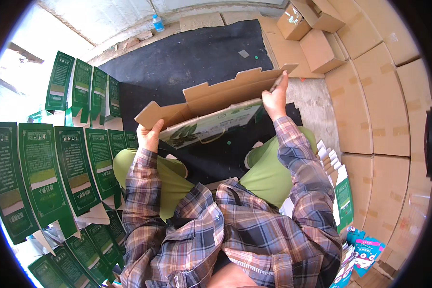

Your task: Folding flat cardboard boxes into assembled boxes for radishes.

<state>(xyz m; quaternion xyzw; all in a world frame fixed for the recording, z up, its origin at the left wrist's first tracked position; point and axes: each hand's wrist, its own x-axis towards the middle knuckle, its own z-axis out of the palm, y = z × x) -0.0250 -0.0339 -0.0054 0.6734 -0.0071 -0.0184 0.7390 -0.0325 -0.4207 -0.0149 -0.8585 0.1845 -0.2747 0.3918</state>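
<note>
While the person sits on the ground in a checked shirt (235, 230) and green trousers (264, 173), both hands hold up one flat cardboard box (211, 108) over the knees. The left hand (150, 135) is closed around the box's lower left corner, with the fingers curled over the edge. The right hand (275, 98) grips the box's right end, and one finger points up along the top flap. The box is brown inside. Its outside is white and green with a leaf picture and it faces down toward the lap. It tilts, with the right end higher than the left.

Just beside the right leg stands a row of flat white and green boxes (338, 187). Near them, lower down, lie some blue and pink packets (365, 249). On the left side, many flat dark green boxes (57, 163) lie spread out in rows, overlapping each other.

Past the held box is a black mat (192, 57) on the floor. On the right, big brown cartons (369, 110) are stacked up like a wall. Far away, by the pale wall, stands a small clear bottle (158, 22) with a blue cap.
</note>
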